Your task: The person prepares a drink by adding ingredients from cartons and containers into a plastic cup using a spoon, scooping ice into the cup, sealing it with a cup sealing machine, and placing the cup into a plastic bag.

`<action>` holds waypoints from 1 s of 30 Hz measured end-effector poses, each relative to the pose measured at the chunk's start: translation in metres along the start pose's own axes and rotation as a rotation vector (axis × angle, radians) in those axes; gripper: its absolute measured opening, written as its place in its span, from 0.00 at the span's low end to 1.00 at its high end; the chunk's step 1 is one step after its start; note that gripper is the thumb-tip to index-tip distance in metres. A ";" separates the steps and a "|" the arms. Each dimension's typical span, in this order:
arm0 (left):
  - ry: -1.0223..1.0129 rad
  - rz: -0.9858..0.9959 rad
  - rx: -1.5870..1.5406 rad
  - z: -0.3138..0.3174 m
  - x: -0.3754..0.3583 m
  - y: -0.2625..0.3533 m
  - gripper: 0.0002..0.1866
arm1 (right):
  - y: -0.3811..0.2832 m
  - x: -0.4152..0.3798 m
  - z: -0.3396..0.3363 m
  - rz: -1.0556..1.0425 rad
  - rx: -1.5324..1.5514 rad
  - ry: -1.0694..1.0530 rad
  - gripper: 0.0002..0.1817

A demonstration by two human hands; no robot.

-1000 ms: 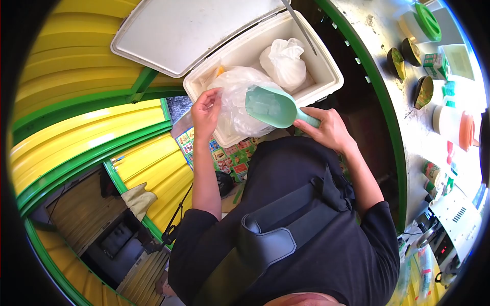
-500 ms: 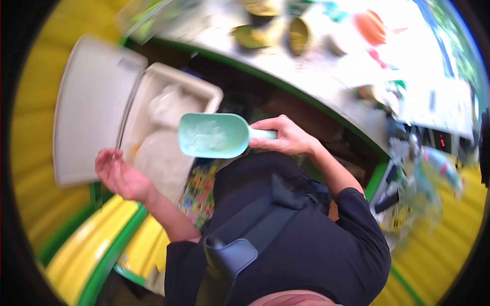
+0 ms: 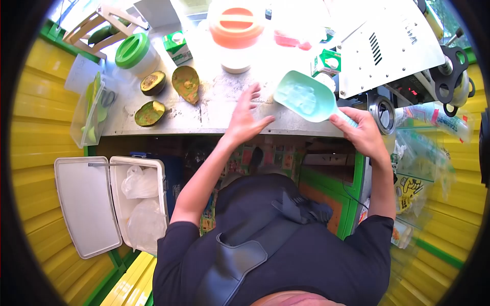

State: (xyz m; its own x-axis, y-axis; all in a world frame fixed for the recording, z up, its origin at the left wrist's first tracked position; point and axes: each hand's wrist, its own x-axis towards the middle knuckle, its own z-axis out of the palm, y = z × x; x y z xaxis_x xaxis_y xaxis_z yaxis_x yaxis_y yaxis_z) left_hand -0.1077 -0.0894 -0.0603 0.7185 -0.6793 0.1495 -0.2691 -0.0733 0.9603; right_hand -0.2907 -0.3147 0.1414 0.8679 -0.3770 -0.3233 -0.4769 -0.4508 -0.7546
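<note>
My right hand (image 3: pixel 361 131) grips the handle of a mint-green scoop (image 3: pixel 306 97), which is held over the front part of the worktop (image 3: pixel 209 115). Clear, ice-like pieces lie in the scoop's bowl. To the left of the scoop, my left hand (image 3: pixel 247 115) hangs over the worktop edge with its fingers apart, holding nothing. Cut avocado halves, one with its pit (image 3: pixel 153 83) and a scraped one (image 3: pixel 186 84), lie on the worktop left of my left hand. Behind my hands stands a container with an orange lid (image 3: pixel 236 28).
An open white cooler (image 3: pixel 163 199) with plastic bags (image 3: pixel 145 222) is at the lower left. A green-lidded jar (image 3: pixel 133 51), a clear bin (image 3: pixel 92 112) and cartons (image 3: pixel 326 62) stand on the worktop. A metal machine (image 3: pixel 390 48) is at the right.
The view has turned from the cooler to the worktop. The scoop has moved from beside the cooler to over the worktop, and my left hand has left the cooler's side.
</note>
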 end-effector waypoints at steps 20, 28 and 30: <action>0.021 0.013 0.243 0.064 0.066 0.020 0.46 | -0.023 0.038 -0.094 -0.173 -0.523 -0.043 0.23; 0.057 0.007 0.230 0.067 0.064 0.016 0.46 | -0.030 0.018 -0.081 -0.196 -0.522 0.041 0.18; 0.041 -0.006 0.212 0.068 0.065 0.016 0.46 | -0.024 0.016 -0.073 -0.203 -0.553 0.064 0.18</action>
State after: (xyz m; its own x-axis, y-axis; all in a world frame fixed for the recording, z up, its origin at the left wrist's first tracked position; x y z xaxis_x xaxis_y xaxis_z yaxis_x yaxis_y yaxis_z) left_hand -0.1096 -0.1844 -0.0511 0.7450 -0.6482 0.1576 -0.3907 -0.2325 0.8907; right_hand -0.2750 -0.3690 0.1961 0.9475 -0.2793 -0.1555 -0.3185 -0.8673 -0.3826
